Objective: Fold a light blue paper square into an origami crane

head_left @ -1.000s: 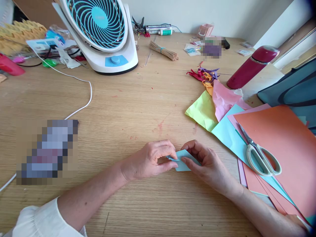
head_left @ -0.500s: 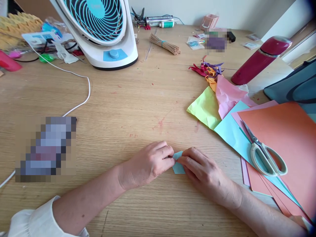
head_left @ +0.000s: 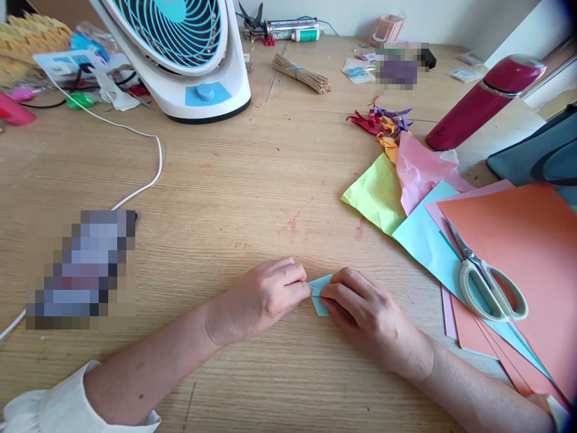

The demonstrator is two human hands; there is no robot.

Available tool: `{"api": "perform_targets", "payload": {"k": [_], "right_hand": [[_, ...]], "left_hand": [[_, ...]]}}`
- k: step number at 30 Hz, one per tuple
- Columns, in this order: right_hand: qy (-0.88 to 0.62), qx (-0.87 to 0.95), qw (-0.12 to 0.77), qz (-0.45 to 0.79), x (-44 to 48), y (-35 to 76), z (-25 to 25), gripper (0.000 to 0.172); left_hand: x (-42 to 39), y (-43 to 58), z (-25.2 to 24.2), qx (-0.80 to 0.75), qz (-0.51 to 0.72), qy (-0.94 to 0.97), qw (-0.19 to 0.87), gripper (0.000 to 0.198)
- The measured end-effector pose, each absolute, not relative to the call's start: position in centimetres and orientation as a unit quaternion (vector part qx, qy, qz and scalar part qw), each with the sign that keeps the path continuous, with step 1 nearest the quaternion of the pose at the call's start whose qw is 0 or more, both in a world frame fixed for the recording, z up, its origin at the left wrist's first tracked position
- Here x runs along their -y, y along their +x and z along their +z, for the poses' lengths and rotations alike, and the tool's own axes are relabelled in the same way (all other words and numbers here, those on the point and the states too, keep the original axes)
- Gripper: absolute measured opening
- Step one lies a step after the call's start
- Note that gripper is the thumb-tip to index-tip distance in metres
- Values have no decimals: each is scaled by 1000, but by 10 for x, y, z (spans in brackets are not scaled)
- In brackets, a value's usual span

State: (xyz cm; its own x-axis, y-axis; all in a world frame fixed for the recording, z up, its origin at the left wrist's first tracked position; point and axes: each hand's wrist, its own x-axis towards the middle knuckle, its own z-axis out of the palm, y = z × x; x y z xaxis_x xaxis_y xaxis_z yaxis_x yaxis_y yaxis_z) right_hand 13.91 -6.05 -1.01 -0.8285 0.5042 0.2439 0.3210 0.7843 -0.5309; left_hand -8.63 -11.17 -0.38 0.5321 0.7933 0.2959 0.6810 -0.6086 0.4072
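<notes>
Between my two hands, low over the wooden table (head_left: 252,198), is a small piece of folded light-blue paper (head_left: 321,296) with a crease across it. My left hand (head_left: 274,288) pinches its left edge with thumb and fingers together. On its right edge, the fingers of my right hand (head_left: 360,307) are closed, the fingertips hiding that side. White-handled scissors (head_left: 491,291) lie right of my right hand on a stack of orange paper (head_left: 509,240) and a light-blue sheet (head_left: 421,231).
Yellow-green paper (head_left: 376,192), crumpled pink paper (head_left: 419,171) and small folded coloured pieces (head_left: 383,123) lie at the right. Behind them leans a red flask (head_left: 484,105). A fan (head_left: 207,93) stands at the back, beside a bundle of sticks (head_left: 302,72). A blurred device (head_left: 85,264) lies left.
My left hand has shifted slightly left, so more of the light-blue paper shows between the hands. The right hand stays closed on the paper, nearly in place. The view has tilted a little.
</notes>
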Motion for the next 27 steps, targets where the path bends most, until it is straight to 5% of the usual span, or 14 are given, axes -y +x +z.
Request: {"api": "perform_targets", "payload": {"k": [27], "right_hand": [[-265, 927, 187, 189, 66, 131, -17, 18]], "left_hand": [[112, -79, -8, -529, 215, 798, 192, 13]]}}
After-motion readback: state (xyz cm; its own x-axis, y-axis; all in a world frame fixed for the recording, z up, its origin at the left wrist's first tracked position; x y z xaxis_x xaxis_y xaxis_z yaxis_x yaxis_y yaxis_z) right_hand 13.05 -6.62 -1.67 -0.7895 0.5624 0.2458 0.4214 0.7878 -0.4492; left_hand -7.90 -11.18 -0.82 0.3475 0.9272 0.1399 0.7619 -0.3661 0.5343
